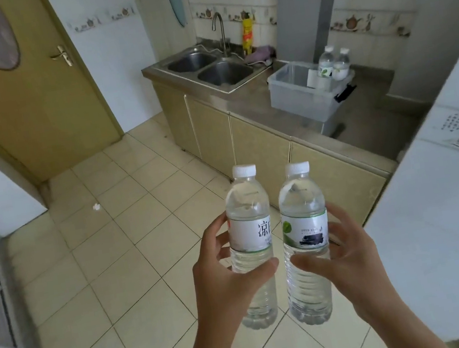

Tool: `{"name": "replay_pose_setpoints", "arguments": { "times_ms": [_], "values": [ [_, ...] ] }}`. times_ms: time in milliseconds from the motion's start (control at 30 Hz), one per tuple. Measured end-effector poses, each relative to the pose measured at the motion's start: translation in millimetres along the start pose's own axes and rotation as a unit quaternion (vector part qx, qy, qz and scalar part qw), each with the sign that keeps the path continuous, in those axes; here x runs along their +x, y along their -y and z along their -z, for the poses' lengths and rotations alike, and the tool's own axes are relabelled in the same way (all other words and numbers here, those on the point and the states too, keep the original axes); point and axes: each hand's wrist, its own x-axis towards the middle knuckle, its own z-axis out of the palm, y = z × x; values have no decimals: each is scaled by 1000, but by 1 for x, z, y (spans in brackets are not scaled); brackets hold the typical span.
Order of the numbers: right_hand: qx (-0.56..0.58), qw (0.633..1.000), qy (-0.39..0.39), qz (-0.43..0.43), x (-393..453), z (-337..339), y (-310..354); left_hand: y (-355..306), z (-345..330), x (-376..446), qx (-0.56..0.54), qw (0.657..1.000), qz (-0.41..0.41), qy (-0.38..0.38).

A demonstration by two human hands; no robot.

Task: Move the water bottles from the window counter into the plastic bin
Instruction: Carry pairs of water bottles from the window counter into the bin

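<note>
My left hand [225,281] grips a clear water bottle with a white label [248,219], held upright over the tiled floor. Beside it, my right hand [343,264] grips a second clear water bottle with a green and white label [303,216], also upright. Both have white caps, and the two bottles nearly touch. Far ahead on the steel counter stands the translucent plastic bin [300,98]. Two water bottles [334,63] stand upright in its far right end.
A double steel sink [210,67] with a tap lies left of the bin, with a yellow spray can [247,32] and a purple cloth behind it. A closed wooden door [26,95] is at left. A white appliance [456,211] juts in at right. Small white scrap [96,207] on the floor.
</note>
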Motion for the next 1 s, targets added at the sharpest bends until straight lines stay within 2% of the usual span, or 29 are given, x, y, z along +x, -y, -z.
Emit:
{"name": "replay_pose_setpoints", "arguments": {
  "times_ms": [300, 667, 1000],
  "values": [
    [17, 999, -28, -9, 144, -23, 5, 10, -29, 150, -11, 1000, 1, 24],
    [22, 989, -147, -14, 311, -60, 23, 2, -70, 366, -22, 991, -20, 130],
    [19, 978, -205, -20, 436, -18, 21, -6, -166, 484, -45, 979, -15, 200]
  ]
}}
